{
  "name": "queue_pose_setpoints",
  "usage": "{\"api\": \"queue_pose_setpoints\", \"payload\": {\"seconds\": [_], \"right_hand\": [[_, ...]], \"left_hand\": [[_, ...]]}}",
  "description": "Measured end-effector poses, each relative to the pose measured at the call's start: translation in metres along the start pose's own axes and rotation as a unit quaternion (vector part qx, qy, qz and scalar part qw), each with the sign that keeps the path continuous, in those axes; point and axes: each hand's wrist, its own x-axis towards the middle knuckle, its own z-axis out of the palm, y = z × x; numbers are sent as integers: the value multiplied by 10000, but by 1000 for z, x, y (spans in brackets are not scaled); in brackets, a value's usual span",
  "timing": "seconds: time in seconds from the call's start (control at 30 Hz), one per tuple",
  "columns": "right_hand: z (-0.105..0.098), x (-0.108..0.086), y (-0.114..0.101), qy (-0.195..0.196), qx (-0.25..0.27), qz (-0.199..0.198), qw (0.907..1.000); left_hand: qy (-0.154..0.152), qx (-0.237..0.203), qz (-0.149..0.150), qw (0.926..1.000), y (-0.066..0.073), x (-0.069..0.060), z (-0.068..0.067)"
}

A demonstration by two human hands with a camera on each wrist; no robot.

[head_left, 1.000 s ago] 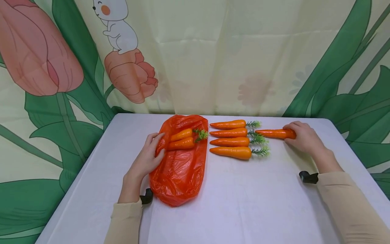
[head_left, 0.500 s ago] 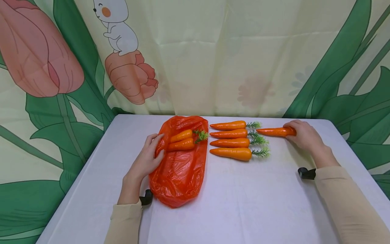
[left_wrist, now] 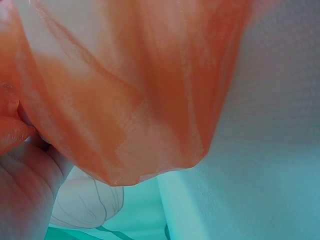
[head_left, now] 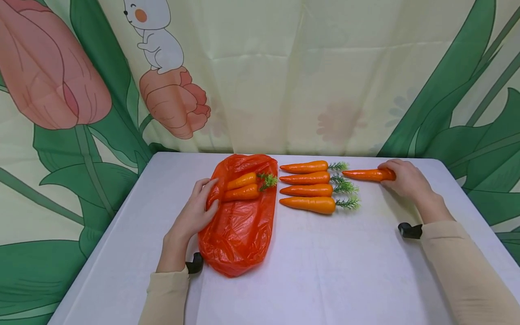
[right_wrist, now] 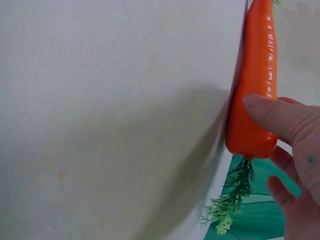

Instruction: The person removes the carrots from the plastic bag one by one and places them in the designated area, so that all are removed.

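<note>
Carrot [right_wrist: 252, 70], glossy orange, tapered, with green fronds [right_wrist: 239, 187], is at the right of the white tabletop [head_left: 325, 266], its thick end pinched in the right hand's [head_left: 404, 180] fingers. Four carrots [head_left: 306, 178] lie beside a red plastic bag [head_left: 237, 230] holding two others [head_left: 242, 193]; the left hand's [head_left: 198, 206] fingers grip its edge. Floral-printed fabric [head_left: 260, 90] hangs behind.

Red bag [head_left: 237, 232]: thin crinkled plastic, spread open, mouth facing up. Two carrots [head_left: 242, 192] lie side by side inside its far half, green tops rightward. Just right of bag, four carrots [head_left: 308, 190]: glossy orange, parallel row, tips left. Lone carrot [head_left: 363, 175]: glossy orange-red, right of row, tip left, held at thick end.
</note>
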Motion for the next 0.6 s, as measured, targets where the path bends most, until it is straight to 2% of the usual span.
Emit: {"api": "queue_pose_setpoints", "payload": {"seconds": [0.23, 0.43, 0.6], "right_hand": [[-7, -3, -5, -64, 333, 276, 9990], [-11, -6, -15, -32, 456, 224, 9987], [-16, -5, -29, 19, 482, 116, 9988]], "left_hand": [[4, -36, 57, 10000, 2, 0, -1], [42, -33, 215, 9998, 1, 0, -1], [39, -43, 225, 9997, 0, 0, -1]]}}
